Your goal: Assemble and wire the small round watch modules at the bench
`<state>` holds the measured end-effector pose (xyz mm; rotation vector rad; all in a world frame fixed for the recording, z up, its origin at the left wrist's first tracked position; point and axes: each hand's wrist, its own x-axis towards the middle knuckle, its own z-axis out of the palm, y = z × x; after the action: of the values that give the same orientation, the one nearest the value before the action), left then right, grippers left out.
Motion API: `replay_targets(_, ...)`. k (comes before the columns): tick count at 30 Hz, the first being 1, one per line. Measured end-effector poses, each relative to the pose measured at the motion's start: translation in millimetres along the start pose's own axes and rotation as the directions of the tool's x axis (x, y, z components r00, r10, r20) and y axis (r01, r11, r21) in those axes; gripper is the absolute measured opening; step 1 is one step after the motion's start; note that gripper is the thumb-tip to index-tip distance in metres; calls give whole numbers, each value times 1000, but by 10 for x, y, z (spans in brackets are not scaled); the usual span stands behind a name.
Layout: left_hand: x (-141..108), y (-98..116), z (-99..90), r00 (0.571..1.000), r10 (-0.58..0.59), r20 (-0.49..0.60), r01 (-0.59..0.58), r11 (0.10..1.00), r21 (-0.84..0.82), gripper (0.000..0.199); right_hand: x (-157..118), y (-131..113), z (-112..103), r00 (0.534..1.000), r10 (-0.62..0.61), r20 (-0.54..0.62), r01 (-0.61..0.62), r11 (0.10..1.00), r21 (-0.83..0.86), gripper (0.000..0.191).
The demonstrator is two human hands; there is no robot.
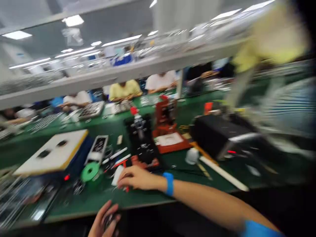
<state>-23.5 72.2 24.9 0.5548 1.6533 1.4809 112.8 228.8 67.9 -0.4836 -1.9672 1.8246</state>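
Along the green bench mat (148, 197) in the head view, the right hand (138, 177) narrows over a small white piece (117, 176) beside a red-handled tool (127, 189), perhaps gripping it; blur hides that. The left hand (103, 220) curls around a dark object (110, 220), cut off below. A black fixture (140, 138) stands within easy reach.

Matt green mat, black and orange plastic, bare metal.
Around the black plastic jig (141, 138): smooth matt green rubber matting (145, 179) beneath, a glossy orange-red plastic fixture (165, 143) just right, a matt black casing (219, 135) with a metal edge beyond.
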Motion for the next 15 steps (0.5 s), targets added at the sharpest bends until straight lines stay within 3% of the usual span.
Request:
replay_targets(1, -25, -42, -124, 1000, -8, -30, 7, 1000, -27, 50, 60, 105, 13, 1000, 3, 0, -3, 999, 41, 32)
replay_targets(4, 64, -71, -272, 992, 36, 125, -17, 987, -157, 55, 129, 256, -17, 1000, 12, 12, -13, 993, 120, 36)
replay_targets(8, 298, 38, -157, 972, 178, 154, -155, 976, -152, 36, 48, 154, -26, 999, -10, -34, 14, 992, 129, 36)
replay_targets(15, 531, 212, 69, 924, 318, 213, -328, 945, 10, 28, 34, 114, -32, 991, -17, -130, 20, 999, 25, 24)
